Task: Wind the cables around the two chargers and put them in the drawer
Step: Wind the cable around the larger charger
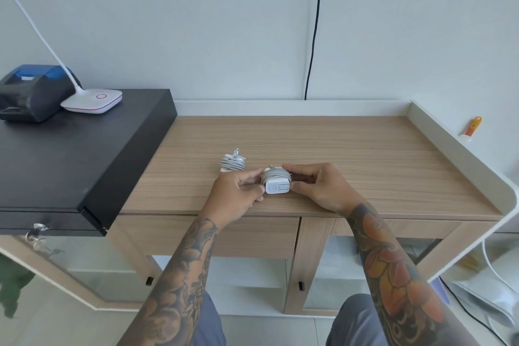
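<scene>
Both hands [280, 185] grip wound charger [277, 182] beside another [232, 163].

No readable text anywhere; faint grey marks on the white charger [277, 184] are too small to read.

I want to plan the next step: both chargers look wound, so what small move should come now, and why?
Probably free the left hand to pull the closed drawer open: the charger in both hands and the other charger on the desk already look wound.
</scene>
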